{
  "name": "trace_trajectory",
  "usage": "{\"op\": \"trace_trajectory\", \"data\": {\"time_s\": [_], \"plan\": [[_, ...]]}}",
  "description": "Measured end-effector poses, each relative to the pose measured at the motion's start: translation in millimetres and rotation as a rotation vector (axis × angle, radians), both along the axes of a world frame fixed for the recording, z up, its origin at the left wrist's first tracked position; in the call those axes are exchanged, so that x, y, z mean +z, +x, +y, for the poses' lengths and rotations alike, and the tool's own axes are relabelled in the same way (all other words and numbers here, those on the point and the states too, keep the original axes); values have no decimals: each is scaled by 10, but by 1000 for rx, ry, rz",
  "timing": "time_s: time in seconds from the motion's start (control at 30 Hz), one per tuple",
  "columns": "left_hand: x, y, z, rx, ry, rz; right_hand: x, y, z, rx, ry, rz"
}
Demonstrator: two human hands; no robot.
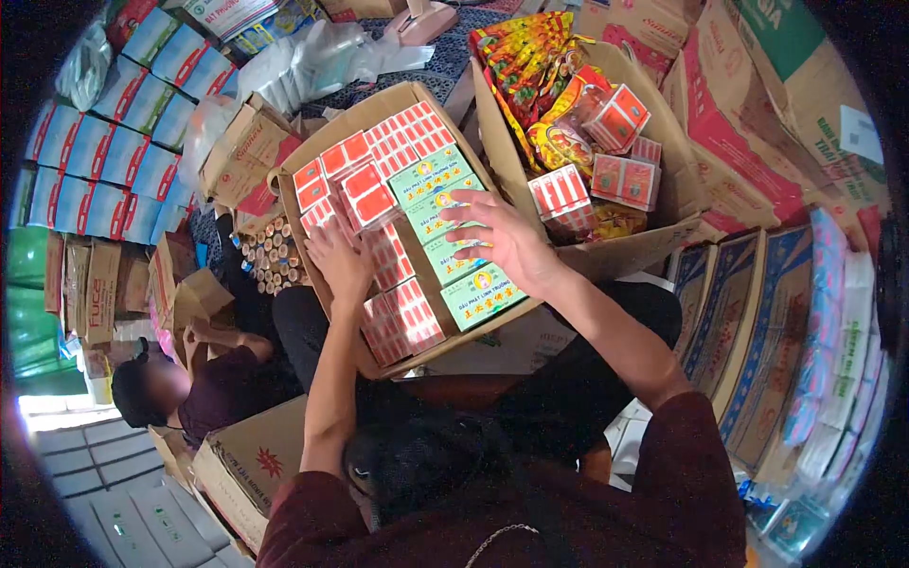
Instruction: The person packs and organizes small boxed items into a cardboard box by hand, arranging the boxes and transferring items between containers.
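A cardboard box [409, 93] stands in front of me, packed with red-and-white packs [402, 317] on its left and far side. Along its right side runs a row of green boxes [481, 292] with yellow and blue print. My left hand [341, 257] rests with fingers spread on the packs at the box's left side, near a clear-wrapped red pack [366, 193] that sits higher than the others. Over the green boxes my right hand [511, 244] is open, palm partly turned up, fingers apart and holding nothing. Whether its fingertips touch the boxes I cannot tell.
A second carton [644, 248] at the right holds wrapped red packs [625, 180] and a colourful bag [530, 66]. Stacked blue-and-white boxes [95, 199] stand far left. A person in a black cap [142, 388] sits at the left. Large cartons [729, 123] line the right.
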State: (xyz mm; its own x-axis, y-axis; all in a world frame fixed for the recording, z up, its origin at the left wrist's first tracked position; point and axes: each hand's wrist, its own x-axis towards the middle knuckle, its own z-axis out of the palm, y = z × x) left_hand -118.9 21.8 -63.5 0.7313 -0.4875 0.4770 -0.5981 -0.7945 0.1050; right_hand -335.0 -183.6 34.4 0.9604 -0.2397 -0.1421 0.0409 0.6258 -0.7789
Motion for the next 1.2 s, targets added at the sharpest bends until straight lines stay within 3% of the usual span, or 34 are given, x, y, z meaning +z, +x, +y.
{"op": "trace_trajectory", "data": {"time_s": [0.07,0.17,0.2,0.27,0.4,0.43,0.53,0.57,0.67,0.7,0.77,0.8,0.9,0.97,1.1,1.2], "plan": [[-50,35,1,80,67,-89,-11,17,-4,-6,-3,6],[6,128,117,35,-196,251,-112,33,51,17,17,86],[57,8,186,30,-192,253,-172,30,105,12,21,88],[227,-320,391,-172,-759,577,-319,62,283,103,139,177],[904,-1176,460,-316,-790,764,-442,113,736,277,351,274],[925,-1206,483,-305,-789,770,-440,122,772,334,402,275],[975,-1233,575,-490,-1089,1187,-354,41,705,333,436,196],[929,-1146,619,-481,-1091,1186,-302,9,650,332,448,152],[557,-644,763,-180,-360,1099,-7,-75,185,62,445,-56],[446,-625,787,-174,-365,1100,119,-50,-30,-12,513,-176],[243,-634,834,-309,296,630,214,-26,-350,196,1260,-735],[237,-646,804,-368,611,371,208,-42,-337,195,1259,-731],[246,-580,654,-291,605,534,160,-124,-277,-82,580,-339],[351,-577,633,-249,608,612,103,-98,-57,-5,459,-264],[570,-573,732,-324,488,472,83,-2,97,92,205,-152],[581,-576,801,-628,183,343,50,38,122,122,113,-106]]}}
